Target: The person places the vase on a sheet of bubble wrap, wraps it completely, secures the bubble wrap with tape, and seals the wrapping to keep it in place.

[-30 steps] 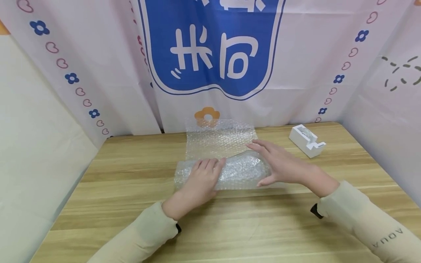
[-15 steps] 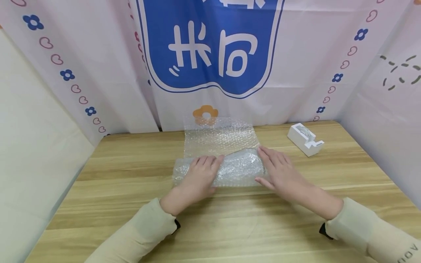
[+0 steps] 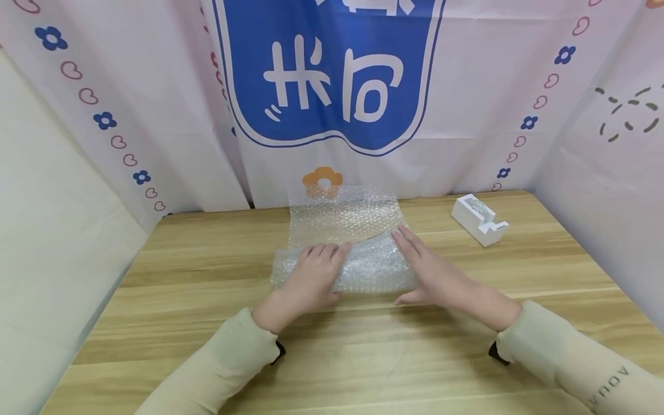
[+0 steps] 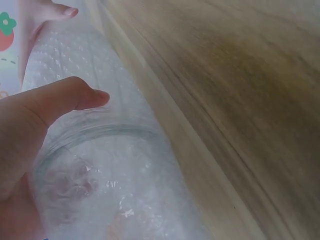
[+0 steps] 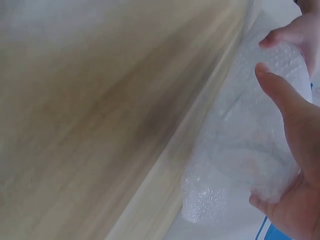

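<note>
A roll of bubble wrap (image 3: 370, 268) lies crosswise on the table around a clear glass item, whose round edge shows through the layers in the left wrist view. My left hand (image 3: 313, 274) grips the roll's left part, fingers bent over the top and thumb (image 4: 92, 98) along the near side. At the right end, my right hand (image 3: 433, 274) lays fairly straight fingers on the wrap, its thumb (image 5: 277, 90) spread toward the near side. One right fingertip (image 5: 260, 202) presses at the end of the wrap. A flat length of bubble wrap (image 3: 342, 219) runs from the roll to the back.
A white tape dispenser (image 3: 479, 220) stands at the back right of the wooden table (image 3: 332, 369). Behind the table hangs a printed cloth (image 3: 456, 86), and the flat wrap's far end rises against it.
My right hand has come down and inward onto the roll's right end; the loose wrap sticking out there is now folded in or covered. My left hand keeps its hold, almost unmoved.
</note>
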Demonstrator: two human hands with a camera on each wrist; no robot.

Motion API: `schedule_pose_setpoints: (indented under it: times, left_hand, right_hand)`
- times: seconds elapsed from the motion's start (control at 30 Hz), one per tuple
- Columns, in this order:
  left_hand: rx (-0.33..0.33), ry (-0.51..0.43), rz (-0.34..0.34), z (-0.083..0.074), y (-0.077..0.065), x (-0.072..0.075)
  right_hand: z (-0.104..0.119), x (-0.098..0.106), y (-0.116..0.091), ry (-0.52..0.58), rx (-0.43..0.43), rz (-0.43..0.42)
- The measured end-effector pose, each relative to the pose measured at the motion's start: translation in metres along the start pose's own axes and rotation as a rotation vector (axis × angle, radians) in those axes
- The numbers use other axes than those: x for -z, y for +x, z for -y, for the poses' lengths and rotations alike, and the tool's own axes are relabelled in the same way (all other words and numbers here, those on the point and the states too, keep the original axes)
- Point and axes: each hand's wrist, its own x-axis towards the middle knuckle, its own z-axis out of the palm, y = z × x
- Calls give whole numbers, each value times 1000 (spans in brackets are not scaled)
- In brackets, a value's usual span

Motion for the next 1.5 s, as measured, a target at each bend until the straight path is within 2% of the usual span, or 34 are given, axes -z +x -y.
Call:
schedule_pose_setpoints:
  times: [0.27, 0.73, 0.87, 0.97, 1.13, 1.2, 1.27, 1.5]
  left_hand:
    - [17, -26, 27, 5, 2, 3]
    - [34, -20, 87, 1, 5, 6]
    - [26, -9, 101, -3, 3, 10]
    - [23, -12, 116, -7, 3, 14]
    - [34, 0, 144, -15, 4, 22]
    - [32, 23, 141, -17, 6, 23]
    - [27, 46, 138, -18, 7, 24]
    - [27, 84, 177, -21, 16, 33]
  right_hand:
    - [-10, 5, 15, 186, -78, 51]
    - [-15, 7, 15, 211, -125, 51]
    - [-15, 8, 12, 203, -109, 49]
    - [-11, 11, 9, 122, -75, 42]
    - [3, 18, 8, -212, -6, 52]
    - [9, 19, 8, -292, 32, 62]
    - [11, 17, 8, -323, 71, 52]
    - [-2, 10, 8, -286, 166, -78]
